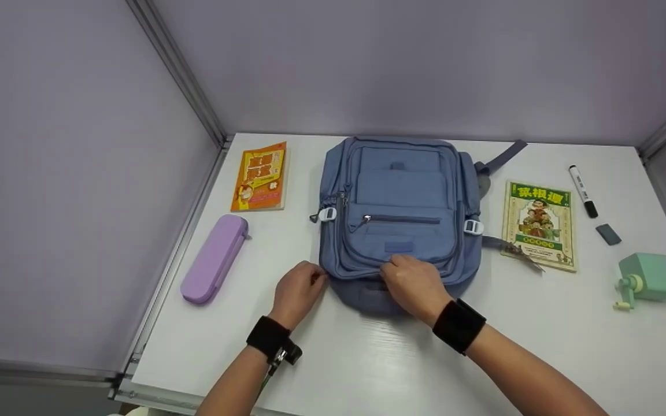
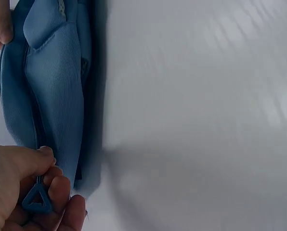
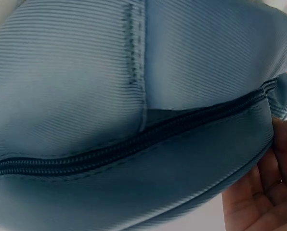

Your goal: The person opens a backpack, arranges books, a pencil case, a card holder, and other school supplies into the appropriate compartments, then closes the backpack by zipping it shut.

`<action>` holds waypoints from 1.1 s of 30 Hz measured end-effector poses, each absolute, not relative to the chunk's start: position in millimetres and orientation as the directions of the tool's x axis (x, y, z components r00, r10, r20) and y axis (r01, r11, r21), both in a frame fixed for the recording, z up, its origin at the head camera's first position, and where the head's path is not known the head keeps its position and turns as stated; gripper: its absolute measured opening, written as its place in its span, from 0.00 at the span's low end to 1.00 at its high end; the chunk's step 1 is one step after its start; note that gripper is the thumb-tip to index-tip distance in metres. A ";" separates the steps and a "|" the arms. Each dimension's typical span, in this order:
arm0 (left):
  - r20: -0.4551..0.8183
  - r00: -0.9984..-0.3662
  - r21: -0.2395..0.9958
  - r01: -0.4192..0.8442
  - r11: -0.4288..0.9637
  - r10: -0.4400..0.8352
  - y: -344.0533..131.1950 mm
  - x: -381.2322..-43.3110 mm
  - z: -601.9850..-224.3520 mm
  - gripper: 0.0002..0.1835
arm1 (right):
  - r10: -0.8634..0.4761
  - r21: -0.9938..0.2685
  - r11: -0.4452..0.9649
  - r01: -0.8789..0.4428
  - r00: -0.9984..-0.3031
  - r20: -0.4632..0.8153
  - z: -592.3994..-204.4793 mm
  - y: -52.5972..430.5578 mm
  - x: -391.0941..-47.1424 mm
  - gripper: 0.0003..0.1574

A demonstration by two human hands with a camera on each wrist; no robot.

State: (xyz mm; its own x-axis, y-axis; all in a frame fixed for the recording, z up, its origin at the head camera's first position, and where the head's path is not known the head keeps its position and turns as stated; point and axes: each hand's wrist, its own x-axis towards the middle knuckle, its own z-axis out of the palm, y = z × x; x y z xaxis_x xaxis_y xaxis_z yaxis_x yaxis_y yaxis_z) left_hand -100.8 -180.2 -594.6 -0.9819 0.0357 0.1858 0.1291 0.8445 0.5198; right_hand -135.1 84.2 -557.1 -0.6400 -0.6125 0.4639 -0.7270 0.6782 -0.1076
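Note:
A blue backpack [image 1: 402, 190] lies on its back on the white table, its front pockets facing up. At its lower left corner my left hand [image 1: 299, 292] pinches a zipper pull. The left wrist view shows the pull's blue triangular loop [image 2: 37, 198] hanging by the curled fingers of the left hand [image 2: 23, 178]. With thumb and fingers, my right hand [image 1: 417, 286] grips the fabric edge at the middle of the bag's lower end. Close by, a dark zipper [image 3: 134, 144] runs along the bag in the right wrist view, its teeth together where visible.
Left of the bag are an orange book [image 1: 259, 179] and a purple pencil case [image 1: 215, 259]. To its right lie a green-and-cream book [image 1: 541, 225], a marker [image 1: 583, 190], a dark eraser [image 1: 608, 234] and a green pencil sharpener [image 1: 651, 277]. Grey panels surround the table.

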 end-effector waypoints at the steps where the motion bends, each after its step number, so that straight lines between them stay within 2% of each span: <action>1: 0.193 -0.980 0.523 0.139 0.841 0.042 -177.8 -99.2 -594.9 0.02 | -0.611 -0.111 0.679 -0.726 -0.643 0.462 -556.4 84.1 -135.4 0.11; 14: 0.415 -0.908 0.476 0.267 0.838 0.054 -153.6 -84.0 -605.7 0.06 | -0.592 -0.146 0.696 -0.703 -0.676 0.439 -551.8 81.1 -136.5 0.13; 33: 0.372 -0.928 0.620 0.253 0.743 0.006 -133.4 -75.4 -594.2 0.05 | -0.610 -0.106 0.680 -0.726 -0.640 0.467 -553.7 81.5 -137.5 0.15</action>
